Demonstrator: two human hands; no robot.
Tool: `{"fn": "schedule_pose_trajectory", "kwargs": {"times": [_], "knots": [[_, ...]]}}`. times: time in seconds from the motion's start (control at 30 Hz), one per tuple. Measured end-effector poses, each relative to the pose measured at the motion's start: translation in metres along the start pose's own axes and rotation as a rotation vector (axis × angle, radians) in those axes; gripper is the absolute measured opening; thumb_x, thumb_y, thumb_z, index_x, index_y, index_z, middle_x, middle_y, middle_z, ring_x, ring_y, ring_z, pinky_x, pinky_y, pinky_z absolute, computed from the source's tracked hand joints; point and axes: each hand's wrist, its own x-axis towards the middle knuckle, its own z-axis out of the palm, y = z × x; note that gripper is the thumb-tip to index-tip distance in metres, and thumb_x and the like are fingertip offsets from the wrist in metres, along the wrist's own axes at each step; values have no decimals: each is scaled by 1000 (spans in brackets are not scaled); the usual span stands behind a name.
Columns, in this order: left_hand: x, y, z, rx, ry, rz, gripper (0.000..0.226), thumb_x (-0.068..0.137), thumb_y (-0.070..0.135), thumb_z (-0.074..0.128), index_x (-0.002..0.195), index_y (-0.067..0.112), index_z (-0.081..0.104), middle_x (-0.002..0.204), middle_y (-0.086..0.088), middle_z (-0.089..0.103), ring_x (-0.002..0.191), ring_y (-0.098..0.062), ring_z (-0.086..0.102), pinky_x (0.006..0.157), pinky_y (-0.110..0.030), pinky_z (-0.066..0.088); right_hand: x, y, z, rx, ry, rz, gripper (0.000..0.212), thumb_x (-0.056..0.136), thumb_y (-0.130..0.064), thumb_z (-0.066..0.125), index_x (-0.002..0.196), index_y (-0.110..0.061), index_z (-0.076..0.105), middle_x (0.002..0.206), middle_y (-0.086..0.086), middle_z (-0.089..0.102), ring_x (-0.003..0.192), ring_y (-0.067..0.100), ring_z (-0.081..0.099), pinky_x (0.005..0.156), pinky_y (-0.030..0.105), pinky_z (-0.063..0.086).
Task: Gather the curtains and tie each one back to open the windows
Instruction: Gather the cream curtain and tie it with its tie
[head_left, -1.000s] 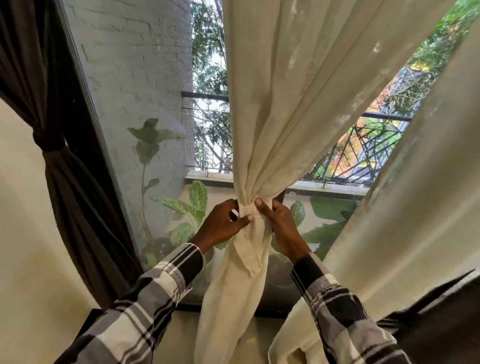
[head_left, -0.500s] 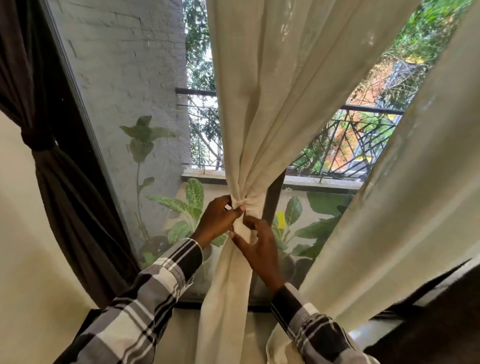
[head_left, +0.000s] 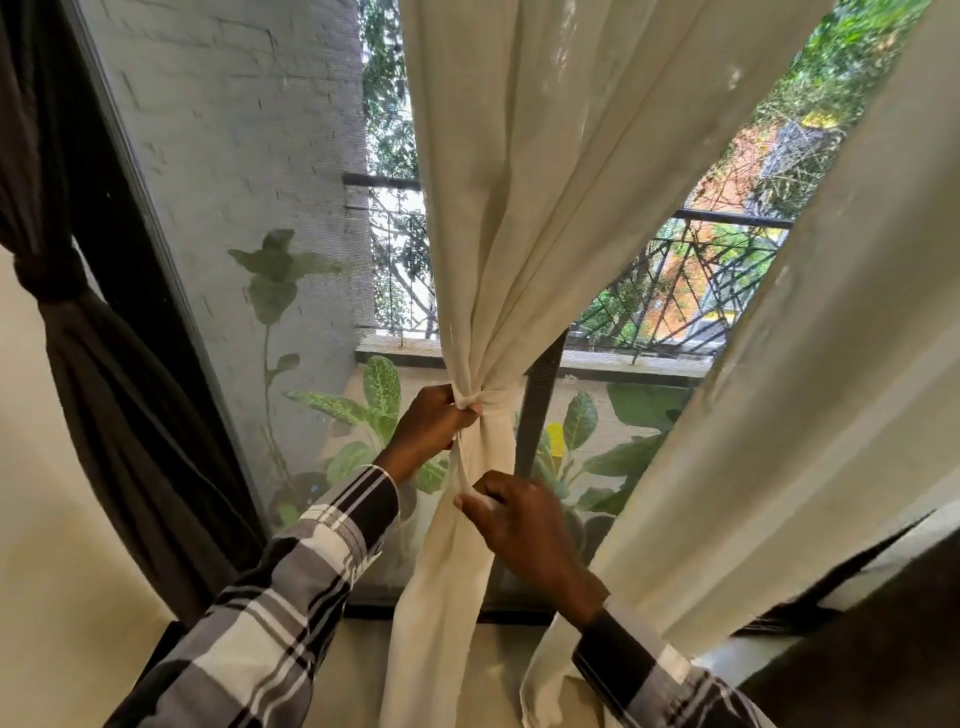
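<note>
Head | L hand (head_left: 428, 423) grips curtain (head_left: 519, 260) knot | R hand (head_left: 514, 514) pinches tie (head_left: 460, 467) below

Bright daylight through the window (head_left: 291, 218), slight blur, wide-angle edge warping.

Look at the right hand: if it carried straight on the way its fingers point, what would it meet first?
The right hand, pinching the tie strip, points up and left, so it would probably meet the gathered cream curtain first, just below the left hand. Depth is unclear.
</note>
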Motion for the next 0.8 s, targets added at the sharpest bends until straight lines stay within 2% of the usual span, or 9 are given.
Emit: {"fn": "schedule_pose_trajectory", "kwargs": {"times": [0.07, 0.17, 0.27, 0.4, 0.5, 0.6, 0.7, 0.8], "knots": [[2, 0, -4, -14, -26, -1, 16, 87, 23, 68, 103, 24, 67, 105, -5, 72, 97, -25, 67, 83, -52, 57, -1, 9, -16, 15, -81, 47, 31, 91, -41, 65, 66, -25, 58, 54, -11, 54, 52, 7, 52, 52, 18, 37], [2, -1, -13, -41, -36, -5, 13, 86, 22, 69, 99, 24, 68, 105, -5, 72, 98, -25, 67, 84, -53, 57, 12, 34, -49, 15, -128, 127, 19, 91, -37, 65, 83, -21, 72, 67, -5, 65, 57, 7, 58, 56, 29, 47], [4, -1, -15, -33, -42, -16, 10, 83, 20, 72, 91, 25, 70, 102, -6, 73, 99, -25, 67, 85, -54, 56, 32, 54, -77, -36, -120, 174, 13, 92, -31, 66, 85, -23, 74, 69, -6, 66, 57, 5, 56, 55, 24, 42], [3, 0, -13, -7, -31, -17, 11, 79, 23, 74, 89, 21, 71, 97, -8, 74, 97, -28, 67, 85, -53, 55, 57, 69, -91, -178, -170, 155, 8, 90, -33, 69, 87, -28, 75, 76, -9, 68, 69, 8, 62, 60, 27, 44], [4, -1, -15, 7, 47, -9, 23, 72, 30, 75, 93, 19, 72, 97, -6, 74, 93, -24, 68, 87, -50, 55, 70, 69, -95, -149, -267, 138, 8, 88, -31, 71, 83, -26, 72, 73, -10, 65, 65, 5, 59, 60, 22, 40], [4, -1, -19, -20, 131, 0, 16, 76, 24, 76, 90, 18, 73, 97, -8, 74, 93, -25, 68, 86, -50, 55, 76, 68, -95, -145, -325, 120, 10, 88, -33, 72, 79, -28, 70, 72, -11, 64, 64, 5, 58, 59, 23, 39], [0, 2, -20, -54, 34, -11, 13, 80, 19, 75, 92, 20, 71, 99, -6, 72, 97, -25, 67, 88, -49, 55, 88, 69, -92, -259, -267, 107, 14, 91, -35, 67, 85, -24, 71, 75, -9, 64, 66, 5, 57, 59, 22, 37], [-5, 3, -22, -77, -152, -23, 18, 86, 7, 69, 104, 5, 69, 101, -8, 69, 99, -23, 64, 90, -41, 53, 105, 64, -85, -328, -191, 85, 17, 92, -36, 66, 96, -22, 75, 83, -10, 64, 75, 8, 59, 60, 20, 38]]}}
